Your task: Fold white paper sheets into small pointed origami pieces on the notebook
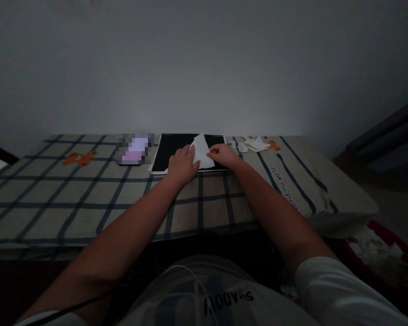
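Observation:
A folded piece of white paper [203, 153] lies on a black sheet or pad [165, 151] in the middle of the table. My left hand [183, 165] rests palm down across the paper's left side, its fingers laid out flat. At the paper's right edge, the fingertips of my right hand [222, 155] are pinched together on it. Part of the paper's left side is hidden under my left hand.
Torn white paper scraps [255, 144] lie to the right of the pad. A lit phone [135, 149], blurred, lies to its left. The checked tablecloth [85, 190] reaches the wall. A red bin [389, 235] holding crumpled paper stands at the lower right.

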Demonstrator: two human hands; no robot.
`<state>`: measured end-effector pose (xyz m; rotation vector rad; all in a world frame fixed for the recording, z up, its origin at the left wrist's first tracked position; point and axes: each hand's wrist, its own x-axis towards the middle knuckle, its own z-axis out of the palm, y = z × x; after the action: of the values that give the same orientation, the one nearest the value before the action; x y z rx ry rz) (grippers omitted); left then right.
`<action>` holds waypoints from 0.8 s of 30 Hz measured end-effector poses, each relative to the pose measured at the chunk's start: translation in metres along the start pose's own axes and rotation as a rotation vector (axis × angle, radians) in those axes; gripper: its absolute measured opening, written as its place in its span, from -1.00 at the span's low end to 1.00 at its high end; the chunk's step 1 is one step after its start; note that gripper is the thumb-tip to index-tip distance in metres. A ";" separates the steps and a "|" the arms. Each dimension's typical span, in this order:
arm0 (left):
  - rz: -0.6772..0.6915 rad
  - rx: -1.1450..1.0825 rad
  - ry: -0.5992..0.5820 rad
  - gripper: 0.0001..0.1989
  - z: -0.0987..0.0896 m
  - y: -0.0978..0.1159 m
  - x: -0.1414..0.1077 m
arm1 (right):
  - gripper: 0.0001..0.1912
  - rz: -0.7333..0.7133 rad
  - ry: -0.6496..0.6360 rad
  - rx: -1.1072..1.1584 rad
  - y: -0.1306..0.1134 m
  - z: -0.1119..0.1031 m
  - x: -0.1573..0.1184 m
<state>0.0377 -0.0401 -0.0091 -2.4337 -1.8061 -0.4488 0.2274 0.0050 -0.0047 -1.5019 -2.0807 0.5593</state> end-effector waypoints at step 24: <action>0.175 -0.522 0.427 -0.40 0.001 -0.040 0.021 | -0.69 0.115 0.199 0.932 -0.003 0.005 0.007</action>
<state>0.0058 -0.0090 -0.0083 -2.4859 -1.4095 -1.4452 0.2204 0.0107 -0.0058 -1.0441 -1.2680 1.1604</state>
